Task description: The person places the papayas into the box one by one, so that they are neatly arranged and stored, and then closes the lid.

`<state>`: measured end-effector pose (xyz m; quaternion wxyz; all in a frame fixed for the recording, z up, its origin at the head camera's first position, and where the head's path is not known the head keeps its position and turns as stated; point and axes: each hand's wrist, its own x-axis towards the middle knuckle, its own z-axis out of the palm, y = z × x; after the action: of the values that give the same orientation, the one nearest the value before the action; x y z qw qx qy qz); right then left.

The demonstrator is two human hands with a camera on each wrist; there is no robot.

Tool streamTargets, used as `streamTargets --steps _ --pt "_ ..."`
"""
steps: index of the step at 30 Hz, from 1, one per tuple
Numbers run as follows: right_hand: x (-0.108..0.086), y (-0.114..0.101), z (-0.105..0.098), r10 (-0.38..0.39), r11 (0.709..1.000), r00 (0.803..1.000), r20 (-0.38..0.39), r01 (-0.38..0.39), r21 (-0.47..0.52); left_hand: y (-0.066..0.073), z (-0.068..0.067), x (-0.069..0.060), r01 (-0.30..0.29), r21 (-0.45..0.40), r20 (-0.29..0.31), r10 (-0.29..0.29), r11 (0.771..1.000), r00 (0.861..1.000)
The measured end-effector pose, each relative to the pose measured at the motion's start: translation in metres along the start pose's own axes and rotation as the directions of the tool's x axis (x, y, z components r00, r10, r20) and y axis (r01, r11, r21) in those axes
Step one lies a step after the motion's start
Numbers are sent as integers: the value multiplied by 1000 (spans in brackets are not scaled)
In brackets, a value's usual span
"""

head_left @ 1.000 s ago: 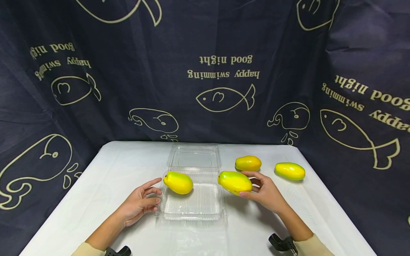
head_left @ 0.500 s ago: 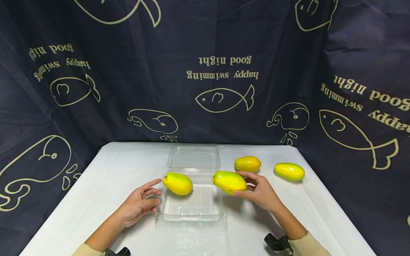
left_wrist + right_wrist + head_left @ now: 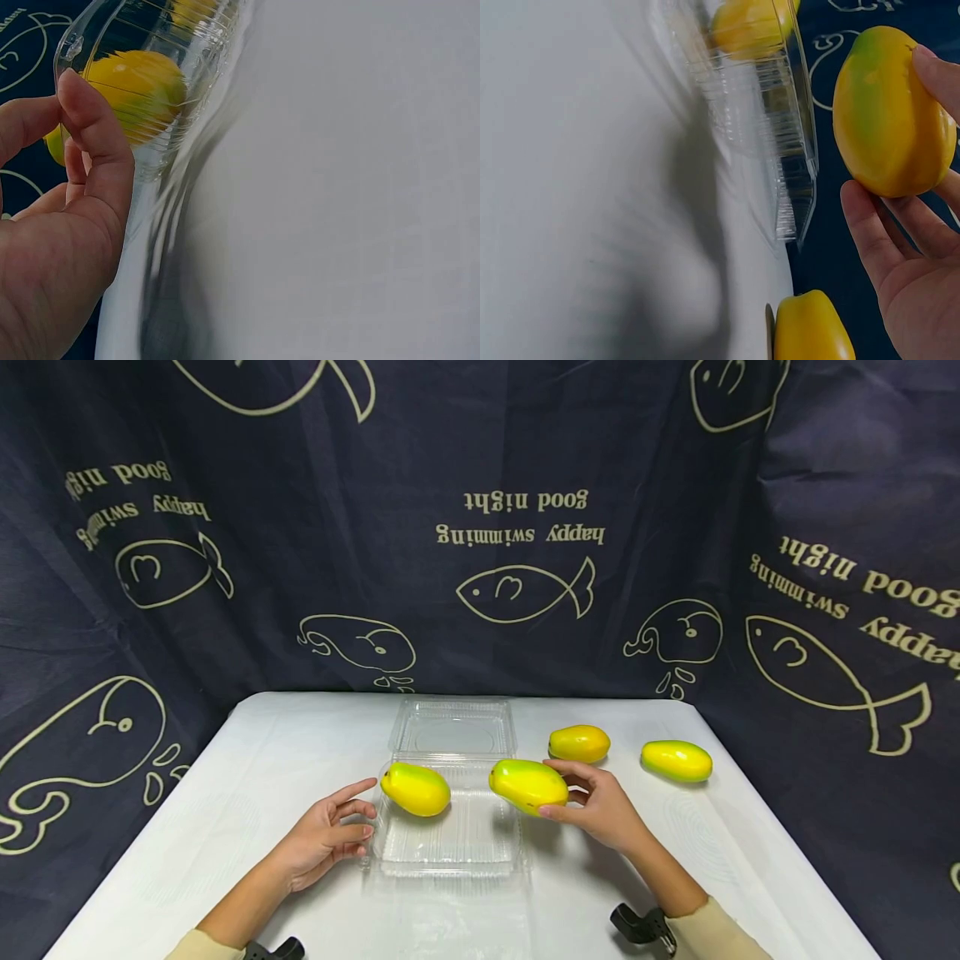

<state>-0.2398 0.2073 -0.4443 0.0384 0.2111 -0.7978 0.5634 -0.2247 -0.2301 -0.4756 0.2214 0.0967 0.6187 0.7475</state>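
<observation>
My right hand [image 3: 603, 808] grips a yellow-green papaya [image 3: 529, 785] by its right end, above the right edge of the clear plastic container [image 3: 480, 865]. In the right wrist view that papaya [image 3: 892, 112] is pinched between thumb and fingers [image 3: 864, 225]. Another papaya [image 3: 417, 790] lies in the left part of the container. My left hand [image 3: 318, 843] is at the container's left side; in the left wrist view its thumb and a finger [image 3: 97, 127] pinch the clear rim, and the papaya [image 3: 139, 90] shows through the wall.
The container's lid [image 3: 454, 729] lies folded back behind its base. Two more papayas rest on the white table [image 3: 300, 735], one [image 3: 580, 743] behind my right hand and one [image 3: 677, 761] farther right. A dark patterned cloth [image 3: 360, 527] hangs behind and beside the table.
My right hand has moved left with the papaya, from beside the container to over its right edge. The left hand and the other papayas have stayed put.
</observation>
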Motion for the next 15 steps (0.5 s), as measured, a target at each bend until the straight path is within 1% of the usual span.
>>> streamTargets --steps 15 --pt "6 1 6 -15 1000 1000 8 15 20 1 1 -1 0 -9 4 0 1000 1000"
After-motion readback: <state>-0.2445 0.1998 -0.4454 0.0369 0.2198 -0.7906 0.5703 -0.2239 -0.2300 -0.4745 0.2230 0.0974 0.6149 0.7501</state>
